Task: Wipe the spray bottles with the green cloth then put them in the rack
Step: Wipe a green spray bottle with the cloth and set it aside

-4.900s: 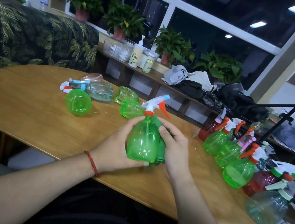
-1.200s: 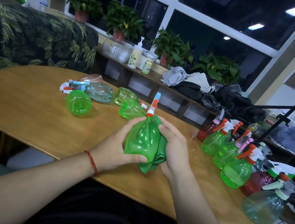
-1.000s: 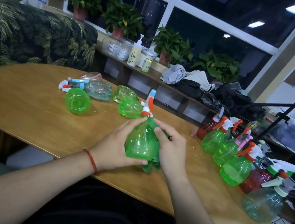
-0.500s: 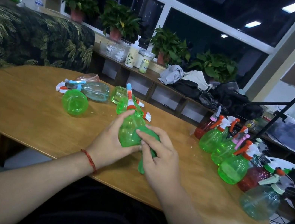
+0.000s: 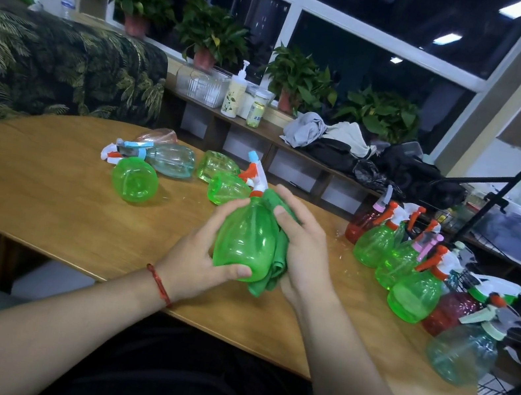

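Fingers (image 5: 233,204) of the left hand (image 5: 196,255) clasp the translucent green plastic spray bottle (image 5: 245,243) over the wooden table (image 5: 44,194), near side, right hand (image 5: 305,250) clutching the crumpled green cloth (image 5: 277,263) against it; steady turning should cover all.

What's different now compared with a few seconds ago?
The bottle has been turned: its spray head pointed right, now it leans left. The left hand still grips it; the right hand still presses the cloth against it. The other bottles stayed put.
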The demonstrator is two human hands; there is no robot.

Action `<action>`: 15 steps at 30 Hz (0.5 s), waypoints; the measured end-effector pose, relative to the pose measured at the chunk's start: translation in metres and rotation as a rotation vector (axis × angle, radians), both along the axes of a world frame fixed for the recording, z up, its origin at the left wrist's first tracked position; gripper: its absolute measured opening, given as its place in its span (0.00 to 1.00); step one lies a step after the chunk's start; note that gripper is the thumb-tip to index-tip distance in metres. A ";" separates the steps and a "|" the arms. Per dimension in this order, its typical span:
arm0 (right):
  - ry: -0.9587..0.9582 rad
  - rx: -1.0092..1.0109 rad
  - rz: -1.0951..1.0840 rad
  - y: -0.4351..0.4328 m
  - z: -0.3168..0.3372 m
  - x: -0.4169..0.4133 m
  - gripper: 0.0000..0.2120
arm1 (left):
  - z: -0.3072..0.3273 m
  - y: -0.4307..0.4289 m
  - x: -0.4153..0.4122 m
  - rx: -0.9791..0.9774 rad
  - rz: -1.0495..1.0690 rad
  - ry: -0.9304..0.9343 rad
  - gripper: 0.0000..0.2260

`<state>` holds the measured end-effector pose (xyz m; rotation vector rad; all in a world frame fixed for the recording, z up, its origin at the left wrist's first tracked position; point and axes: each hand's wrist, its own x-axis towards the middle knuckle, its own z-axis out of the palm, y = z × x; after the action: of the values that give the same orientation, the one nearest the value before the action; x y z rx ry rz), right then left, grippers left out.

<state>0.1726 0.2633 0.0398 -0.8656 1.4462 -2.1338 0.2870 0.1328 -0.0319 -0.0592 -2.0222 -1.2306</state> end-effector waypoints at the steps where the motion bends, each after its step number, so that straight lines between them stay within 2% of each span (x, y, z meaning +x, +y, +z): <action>1: -0.084 -0.048 0.022 0.000 -0.003 0.001 0.15 | 0.000 0.000 -0.001 0.009 -0.014 0.001 0.49; 5: -0.207 -0.107 -0.012 0.000 -0.012 0.004 0.12 | 0.000 0.000 -0.002 0.005 -0.039 -0.033 0.50; 15: -0.136 0.040 0.013 0.003 -0.011 0.013 0.17 | -0.001 -0.002 -0.002 0.022 -0.040 0.018 0.50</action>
<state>0.1858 0.2659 0.0286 -0.6988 1.4057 -2.1034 0.2846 0.1310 -0.0333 -0.1005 -2.0006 -1.2721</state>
